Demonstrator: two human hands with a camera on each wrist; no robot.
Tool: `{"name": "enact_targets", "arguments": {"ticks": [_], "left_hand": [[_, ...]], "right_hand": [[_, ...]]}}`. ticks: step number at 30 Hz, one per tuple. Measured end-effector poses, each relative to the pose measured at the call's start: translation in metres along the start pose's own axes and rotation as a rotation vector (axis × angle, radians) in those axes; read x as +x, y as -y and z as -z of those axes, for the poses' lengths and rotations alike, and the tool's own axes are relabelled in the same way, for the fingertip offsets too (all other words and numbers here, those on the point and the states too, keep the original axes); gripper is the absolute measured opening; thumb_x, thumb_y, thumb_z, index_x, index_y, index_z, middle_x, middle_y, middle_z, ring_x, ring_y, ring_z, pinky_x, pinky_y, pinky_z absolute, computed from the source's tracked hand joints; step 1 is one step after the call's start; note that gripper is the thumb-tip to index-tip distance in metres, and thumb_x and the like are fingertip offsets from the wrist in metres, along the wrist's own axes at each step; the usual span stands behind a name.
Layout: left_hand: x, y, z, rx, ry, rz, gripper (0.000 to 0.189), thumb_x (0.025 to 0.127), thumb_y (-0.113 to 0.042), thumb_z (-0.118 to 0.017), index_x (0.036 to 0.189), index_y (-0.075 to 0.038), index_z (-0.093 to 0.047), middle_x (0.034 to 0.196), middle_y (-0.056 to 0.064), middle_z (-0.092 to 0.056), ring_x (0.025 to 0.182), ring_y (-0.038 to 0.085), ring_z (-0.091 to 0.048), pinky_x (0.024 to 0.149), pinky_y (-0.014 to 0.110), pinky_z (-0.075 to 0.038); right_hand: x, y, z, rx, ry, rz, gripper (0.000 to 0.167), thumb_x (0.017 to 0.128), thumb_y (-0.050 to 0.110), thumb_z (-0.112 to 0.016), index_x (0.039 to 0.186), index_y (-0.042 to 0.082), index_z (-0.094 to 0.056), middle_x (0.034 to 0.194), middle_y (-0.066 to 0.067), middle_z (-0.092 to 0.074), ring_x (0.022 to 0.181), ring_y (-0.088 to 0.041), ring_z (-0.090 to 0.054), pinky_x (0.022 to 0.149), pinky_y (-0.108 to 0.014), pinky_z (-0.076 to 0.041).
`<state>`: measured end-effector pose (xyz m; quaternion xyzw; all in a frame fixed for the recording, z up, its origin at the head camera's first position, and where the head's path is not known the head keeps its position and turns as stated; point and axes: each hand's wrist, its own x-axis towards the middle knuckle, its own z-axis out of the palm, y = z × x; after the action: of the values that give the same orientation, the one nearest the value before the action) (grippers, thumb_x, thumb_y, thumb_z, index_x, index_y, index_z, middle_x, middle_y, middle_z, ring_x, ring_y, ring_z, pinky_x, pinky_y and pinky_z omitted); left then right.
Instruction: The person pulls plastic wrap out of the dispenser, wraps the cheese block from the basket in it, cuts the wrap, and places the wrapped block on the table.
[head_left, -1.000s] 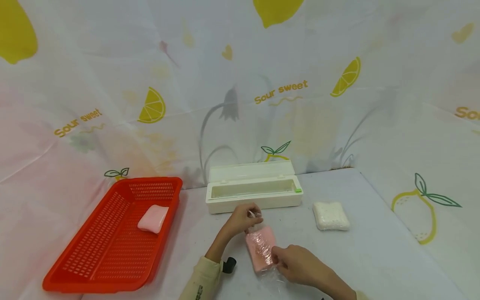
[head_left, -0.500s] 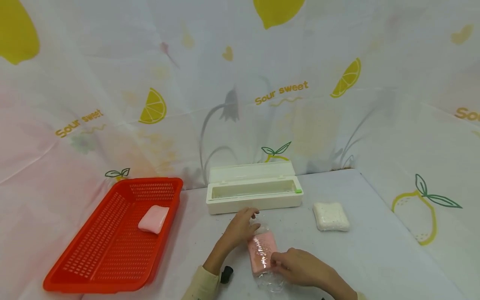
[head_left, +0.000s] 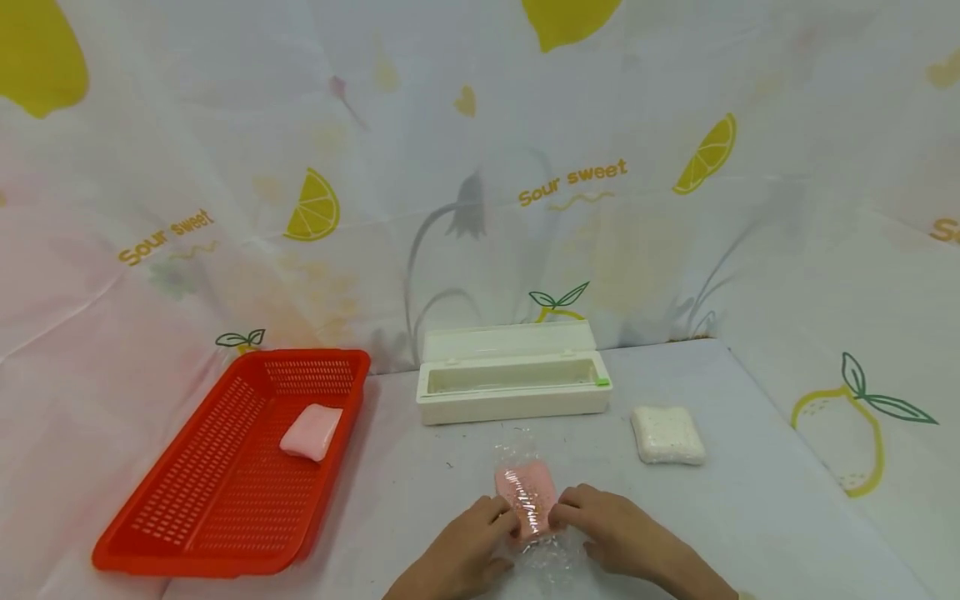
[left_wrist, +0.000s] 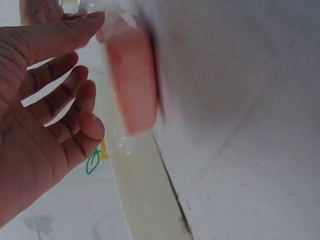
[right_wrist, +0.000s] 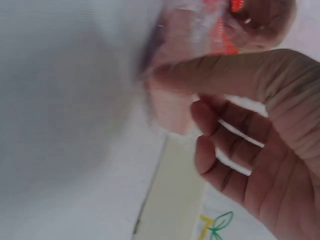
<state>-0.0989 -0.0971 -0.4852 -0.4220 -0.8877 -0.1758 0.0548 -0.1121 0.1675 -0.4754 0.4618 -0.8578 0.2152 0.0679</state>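
A pink soap-like block [head_left: 528, 503] lies on the table under clear plastic film [head_left: 553, 557], which spreads loosely past its far and near ends. My left hand [head_left: 471, 546] is at the block's near left corner; in the left wrist view its fingers are loosely bent, with the thumb tip close to the crumpled film. At the right edge, my right hand [head_left: 611, 527] pinches the film-covered block. The right wrist view shows that thumb against the block's side [right_wrist: 172, 107], the other fingers curled. The fingertips on top are partly hidden.
A long white cling film box [head_left: 517, 406] with its lid up stands at the back. A film-wrapped white block [head_left: 667, 435] lies to the right. On the left, a red basket [head_left: 303, 542] holds another pink block [head_left: 311, 432]. A printed cloth hangs behind.
My left hand has let go of the film at the far end and come down to the block's near left corner. My right hand stays at the right edge.
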Motion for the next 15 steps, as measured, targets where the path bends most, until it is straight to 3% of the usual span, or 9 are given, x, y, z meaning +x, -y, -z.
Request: {"name": "enact_targets", "arguments": {"ticks": [2,4,7,9,12,15], "left_hand": [[-0.003,-0.004,-0.007,0.038,0.014,-0.036,0.047,0.072,-0.029,-0.089,0.105,-0.016,-0.058,0.103,-0.009,-0.050,0.090,0.006,-0.045,0.071,0.014,-0.039],[-0.005,-0.006,-0.015,0.145,-0.003,-0.059,0.055,0.069,-0.044,-0.087,0.106,-0.018,-0.056,0.105,-0.009,-0.049,0.090,0.007,-0.043,0.070,0.015,-0.035],[-0.003,-0.009,-0.026,0.357,-0.102,-0.107,0.064,0.064,-0.059,-0.083,0.107,-0.020,-0.058,0.105,-0.006,-0.050,0.091,0.013,-0.046,0.067,0.019,-0.034],[-0.001,-0.011,-0.030,0.466,-0.169,-0.132,0.057,0.066,-0.057,-0.082,0.104,-0.021,-0.059,0.102,-0.005,-0.051,0.089,0.014,-0.048,0.065,0.021,-0.035],[0.003,-0.013,-0.028,0.425,-0.236,-0.156,0.036,0.074,-0.039,-0.082,0.100,-0.020,-0.064,0.099,-0.004,-0.054,0.087,0.012,-0.051,0.065,0.022,-0.039],[0.005,-0.014,-0.022,0.241,-0.266,-0.136,0.021,0.079,-0.019,-0.080,0.092,-0.016,-0.064,0.095,-0.005,-0.057,0.082,0.009,-0.053,0.066,0.019,-0.042]], "right_hand": [[-0.002,-0.003,-0.009,-0.008,-0.042,0.056,0.058,0.052,-0.011,-0.075,0.098,0.022,-0.062,0.100,0.010,-0.056,0.086,-0.004,-0.054,0.069,-0.016,-0.045],[-0.002,-0.006,-0.016,-0.018,-0.083,0.098,0.051,0.053,-0.003,-0.079,0.094,0.022,-0.062,0.099,0.010,-0.056,0.084,-0.004,-0.052,0.069,-0.013,-0.042],[-0.003,-0.007,-0.024,-0.035,-0.147,0.147,0.037,0.063,0.010,-0.085,0.089,0.023,-0.062,0.095,0.010,-0.055,0.080,-0.003,-0.049,0.069,-0.010,-0.038],[-0.003,-0.006,-0.027,-0.037,-0.173,0.160,0.028,0.070,0.018,-0.086,0.088,0.024,-0.064,0.095,0.010,-0.055,0.080,-0.002,-0.049,0.069,-0.009,-0.038],[-0.002,-0.006,-0.028,-0.018,-0.195,0.157,0.019,0.078,0.023,-0.083,0.091,0.025,-0.068,0.096,0.010,-0.056,0.081,-0.001,-0.050,0.070,-0.008,-0.039],[-0.002,-0.006,-0.027,0.019,-0.216,0.141,0.015,0.083,0.021,-0.080,0.093,0.024,-0.069,0.096,0.011,-0.058,0.081,0.000,-0.052,0.071,-0.009,-0.041]]}}
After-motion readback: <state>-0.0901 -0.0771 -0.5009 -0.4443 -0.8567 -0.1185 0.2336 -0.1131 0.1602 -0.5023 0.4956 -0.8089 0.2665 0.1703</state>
